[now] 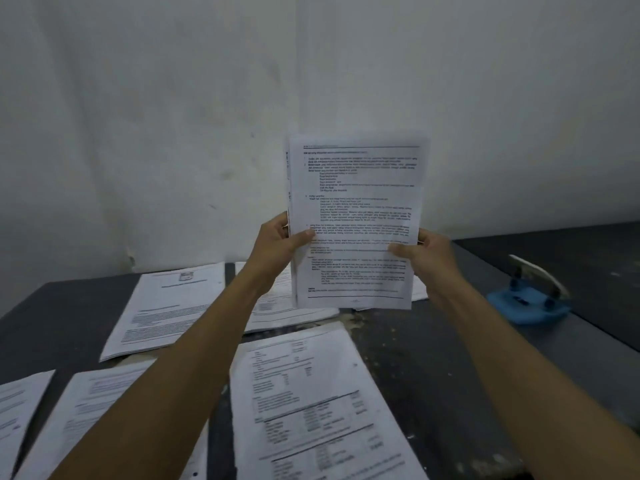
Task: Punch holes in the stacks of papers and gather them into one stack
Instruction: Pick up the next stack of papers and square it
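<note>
Far-left sheet [19, 407]: lies flat on the dark table [433, 375] at the left edge of view, cut off by the frame.
Near-left stack [93, 420]: printed pages flat on the table just right of the far-left sheet; the left forearm crosses above part of it.
Back-left stack [173, 310]: lies flat near the wall, tilted slightly, with a small printed figure near its top.
Left hand [280, 245]: raised above the table, gripping the left edge of the held stack, thumb on the front page and fingers curled behind it.
Held stack [356, 220]: several printed pages held upright in the air in front of the wall, above the table and clear of it; edges on the left side are slightly uneven, so the sheets are not fully squared. Text faces the camera.
Middle back stack [277, 313]: lies flat behind the held stack, partly hidden by it and by the left arm.
Near-centre stack [318, 403]: flat on the table below the held stack, top page showing tables and ruled lines; a punched hole shows near its right edge.
Right hand [426, 252]: gripping the right edge of the held stack, thumb on the front, fingers behind; somewhat blurred.
Hole punch [530, 296]: blue base with a metal lever, standing on the table well to the right of the papers, touched by neither hand.
</note>
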Demonstrator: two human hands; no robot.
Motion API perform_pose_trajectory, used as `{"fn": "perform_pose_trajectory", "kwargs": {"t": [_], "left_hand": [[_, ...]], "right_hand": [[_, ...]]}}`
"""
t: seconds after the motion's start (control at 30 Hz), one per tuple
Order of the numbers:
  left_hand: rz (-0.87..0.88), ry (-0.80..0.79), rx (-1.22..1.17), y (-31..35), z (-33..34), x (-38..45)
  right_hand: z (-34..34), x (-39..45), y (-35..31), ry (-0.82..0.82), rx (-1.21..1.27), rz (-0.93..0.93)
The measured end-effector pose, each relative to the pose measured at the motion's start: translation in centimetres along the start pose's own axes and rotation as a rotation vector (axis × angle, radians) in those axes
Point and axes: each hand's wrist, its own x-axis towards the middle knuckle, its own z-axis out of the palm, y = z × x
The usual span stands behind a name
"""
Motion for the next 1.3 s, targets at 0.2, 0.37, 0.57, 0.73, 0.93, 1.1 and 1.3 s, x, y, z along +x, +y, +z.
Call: {"fn": "perform_pose_trajectory", "kwargs": {"t": [0.2,0.37,0.57,0.73,0.93,1.1,1.3], "left_hand": [[-0.018,-0.089,0.01,-1.2,8.2,-0.7],[-0.066,-0.135,-0.021,-2.8,12.5,-2.2],[-0.031,-0.151,0.076,-3.3,14.8,-3.6],[-0.029,-0.152,0.11,-3.0,15.3,-3.5],[-0.037,-0.155,0.077,-3.4,15.5,-3.7],[-0.009,-0.143,0.039,-2.5,15.6,-2.7],[0.032,-0.169,0.043,-2.4,16.6,-2.8]], "right_hand": [[-7.3,-1.3,1.4,0.122,-0.018,0.012],[-11.3,-3.1,2.8,0.219,-0.071,-0.004],[-12.7,-3.9,4.3,0.249,-0.091,0.012],[-12.7,-4.0,4.7,0.247,-0.062,-0.017],[-13.0,-4.0,6.1,0.277,-0.032,0.013],[-13.4,-3.3,5.4,0.313,-0.022,-0.005],[-12.8,-2.8,5.5,0.288,-0.091,0.004]]}}
